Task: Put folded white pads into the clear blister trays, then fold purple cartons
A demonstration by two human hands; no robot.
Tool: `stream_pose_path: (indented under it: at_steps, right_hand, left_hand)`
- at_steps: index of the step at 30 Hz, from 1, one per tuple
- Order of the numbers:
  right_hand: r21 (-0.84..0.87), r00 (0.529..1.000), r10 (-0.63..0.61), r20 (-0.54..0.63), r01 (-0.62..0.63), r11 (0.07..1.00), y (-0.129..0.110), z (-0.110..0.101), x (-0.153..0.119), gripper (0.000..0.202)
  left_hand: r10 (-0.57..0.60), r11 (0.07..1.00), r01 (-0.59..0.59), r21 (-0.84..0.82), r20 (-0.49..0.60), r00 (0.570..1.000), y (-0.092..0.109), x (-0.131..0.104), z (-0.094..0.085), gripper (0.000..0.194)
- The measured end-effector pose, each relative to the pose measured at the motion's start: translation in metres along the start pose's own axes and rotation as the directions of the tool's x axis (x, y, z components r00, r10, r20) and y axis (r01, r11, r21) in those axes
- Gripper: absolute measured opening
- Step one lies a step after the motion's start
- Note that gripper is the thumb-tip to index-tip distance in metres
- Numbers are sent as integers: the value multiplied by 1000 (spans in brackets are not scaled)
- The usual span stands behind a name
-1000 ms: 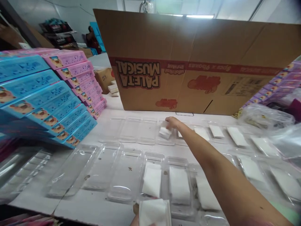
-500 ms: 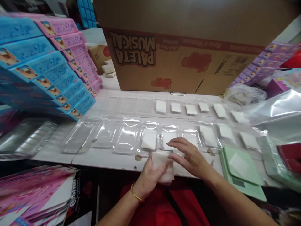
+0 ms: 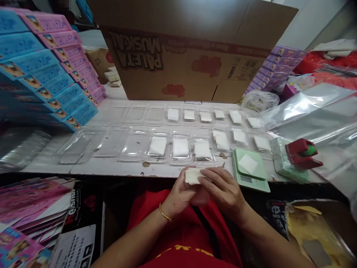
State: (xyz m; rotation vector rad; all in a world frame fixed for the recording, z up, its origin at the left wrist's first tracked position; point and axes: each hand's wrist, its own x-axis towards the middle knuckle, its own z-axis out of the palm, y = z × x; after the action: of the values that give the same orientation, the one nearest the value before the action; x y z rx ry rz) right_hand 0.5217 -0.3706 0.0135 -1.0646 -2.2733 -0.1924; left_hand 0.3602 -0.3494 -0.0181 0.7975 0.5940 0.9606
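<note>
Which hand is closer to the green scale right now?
The right. The right hand is just left of the green scale, its fingers at the white stack. The left hand is farther left, around the stack's other side.

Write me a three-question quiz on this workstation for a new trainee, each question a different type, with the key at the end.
1. Multiple choice: how does the large lettering on the cardboard box appear?
A) Upright
B) Upside down
C) Sideways

2. True or false: the right hand touches the white stack held in the left hand.

3. Fill in the blank: a single white piece lies on the pale green ____.

Key: 1. B; 2. True; 3. scale
</note>
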Motion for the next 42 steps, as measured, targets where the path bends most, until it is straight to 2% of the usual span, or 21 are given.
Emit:
stream_pose_path:
  at_steps: [5,13,16,19,21,22,23,25,28,29,31,33,36,42]
  right_hand:
    - [-87,996,-84,-7,83,993,7,-6,-12,34]
    - [-79,996,-87,38,89,993,32,5,-22,31]
    - [-56,998,-17,60,20,998,38,10,-28,28]
    - [32,985,154,74,-157,987,46,12,-35,21]
    - [152,943,326,59,-331,931,55,9,-40,18]
    - [214,904,423,54,-424,880,62,5,-45,17]
    - [267,851,523,55,-517,813,70,0,-50,16]
    - [340,708,702,79,-681,648,92,-12,-63,14]
    - [404,484,863,142,-824,396,133,-27,-87,17]
    - [405,429,890,152,-849,340,148,-29,-95,21]
    - [377,363,921,144,-880,288,176,-32,-109,27]
    - [329,343,932,117,-899,290,199,-32,-119,30]
    - [242,351,932,88,-915,322,221,-32,-127,28]
    - [-9,450,893,11,-893,451,223,-35,-128,16]
  left_hand:
    - [-48,999,48,-19,-4,999,-7,3,7,43]
    - [-137,990,137,-21,-20,990,-24,28,9,42]
    - [-179,984,179,-24,-2,984,-29,40,13,43]
    - [-236,971,237,-20,53,970,-36,52,19,39]
    - [-322,944,328,-37,110,940,-43,59,22,41]
    - [-368,925,377,-42,140,919,-47,62,23,44]
    - [-402,910,413,-42,163,901,-51,64,24,48]
    - [-431,896,443,-33,177,885,-59,67,24,51]
    - [-448,891,453,-5,151,881,-68,66,23,47]
    - [-456,888,460,3,142,879,-69,66,23,46]
    - [-467,883,469,14,128,875,-70,64,23,44]
    - [-470,882,471,13,118,875,-70,63,22,42]
    - [-470,882,472,11,100,877,-68,62,22,37]
    - [-492,871,492,16,72,868,-63,62,25,39]
